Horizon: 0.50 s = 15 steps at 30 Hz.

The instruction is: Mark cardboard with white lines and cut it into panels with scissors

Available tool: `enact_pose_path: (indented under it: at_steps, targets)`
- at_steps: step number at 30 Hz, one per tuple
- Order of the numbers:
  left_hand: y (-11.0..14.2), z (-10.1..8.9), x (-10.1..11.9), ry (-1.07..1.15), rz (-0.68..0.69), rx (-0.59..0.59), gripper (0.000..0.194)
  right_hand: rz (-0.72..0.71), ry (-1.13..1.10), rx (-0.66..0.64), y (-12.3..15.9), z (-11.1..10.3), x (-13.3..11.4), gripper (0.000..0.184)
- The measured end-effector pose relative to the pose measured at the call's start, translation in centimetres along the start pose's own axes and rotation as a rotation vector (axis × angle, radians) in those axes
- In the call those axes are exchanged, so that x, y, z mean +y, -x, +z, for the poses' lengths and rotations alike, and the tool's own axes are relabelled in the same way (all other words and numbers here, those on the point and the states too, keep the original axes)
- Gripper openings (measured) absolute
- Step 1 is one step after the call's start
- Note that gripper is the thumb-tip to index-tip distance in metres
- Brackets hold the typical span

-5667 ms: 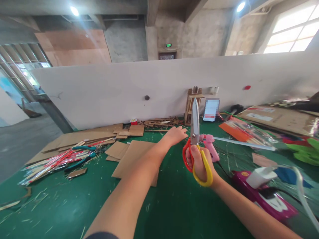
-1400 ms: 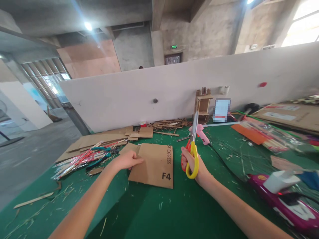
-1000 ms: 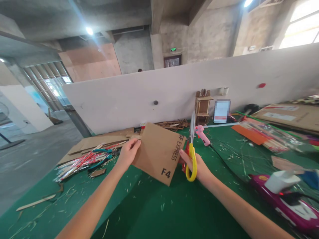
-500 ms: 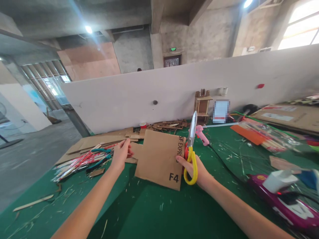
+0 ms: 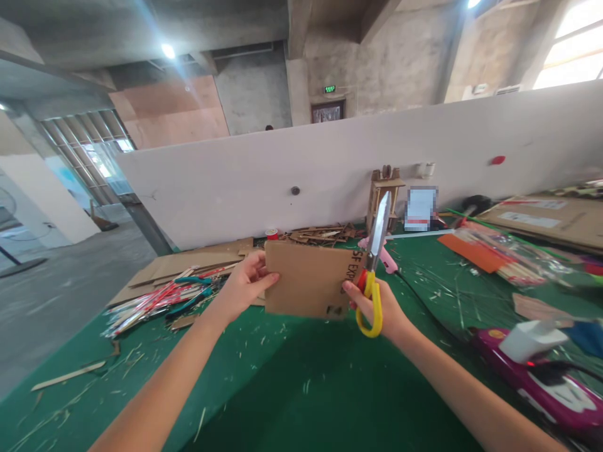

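Note:
A piece of brown cardboard (image 5: 306, 279) with dark printed letters hangs over the table between my two hands. My left hand (image 5: 249, 279) grips its left edge, thumb on the near face and fingers behind. At the right edge, my right hand (image 5: 377, 307) pinches the cardboard with the thumb. That same hand also carries yellow-handled scissors (image 5: 375, 251), their blades pointing up. Behind the scissors lies a pink glue gun (image 5: 387, 258), partly hidden by them.
Plastic-wrapped sticks and teal-handled pliers (image 5: 188, 304) lie at left beside flat cardboard (image 5: 174, 267). Scraps (image 5: 325, 235) and a small wooden stand (image 5: 384, 188) are at the back, before a white partition (image 5: 226, 188). A purple power strip (image 5: 556, 389) sits at right on the green table (image 5: 292, 389).
My left hand has moved right and taken hold of the cardboard's left edge. The cardboard has tilted, so its face looks shorter. The scissors rose slightly with my right hand.

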<state>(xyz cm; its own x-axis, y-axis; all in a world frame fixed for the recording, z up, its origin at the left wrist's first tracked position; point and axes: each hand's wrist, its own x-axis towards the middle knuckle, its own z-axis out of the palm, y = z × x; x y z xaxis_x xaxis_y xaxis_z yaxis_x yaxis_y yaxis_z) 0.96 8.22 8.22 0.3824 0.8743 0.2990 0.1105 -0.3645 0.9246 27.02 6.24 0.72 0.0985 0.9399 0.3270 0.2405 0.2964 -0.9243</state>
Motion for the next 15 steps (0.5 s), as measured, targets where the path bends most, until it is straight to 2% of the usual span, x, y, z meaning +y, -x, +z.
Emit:
enact_pose_path:
  at_steps: [3,6,8,10,12,13,15]
  targets:
    - [1.0,-0.7,2.2,-0.352,0.003,-0.052,0.023,-0.01,0.171,0.026,-0.8,-1.6,-0.1,0.036]
    - [3.6,-0.8,3.7,-0.666,0.015,-0.173,0.008,0.023,0.503,0.085,-1.4,-3.1,-0.2,0.034]
    - [6.1,0.2,3.7,-0.794,0.056,-0.293,0.019,0.068,0.713,0.06,-1.7,-3.7,-0.1,0.031]
    - [8.7,1.9,2.9,-0.883,0.104,-0.429,0.031,0.092,0.87,0.011,-1.7,-3.9,0.1,0.026]
    - [10.8,3.6,1.8,-0.945,0.155,-0.53,0.034,0.101,0.991,-0.046,-1.7,-3.9,0.4,0.021]
    - [11.6,4.3,1.2,-0.952,0.167,-0.569,0.038,0.104,1.032,-0.068,-1.7,-3.8,0.6,0.02]
    - [12.3,4.9,0.4,-0.964,0.135,-0.572,0.046,0.097,1.087,-0.093,-1.8,-3.6,0.9,0.019]
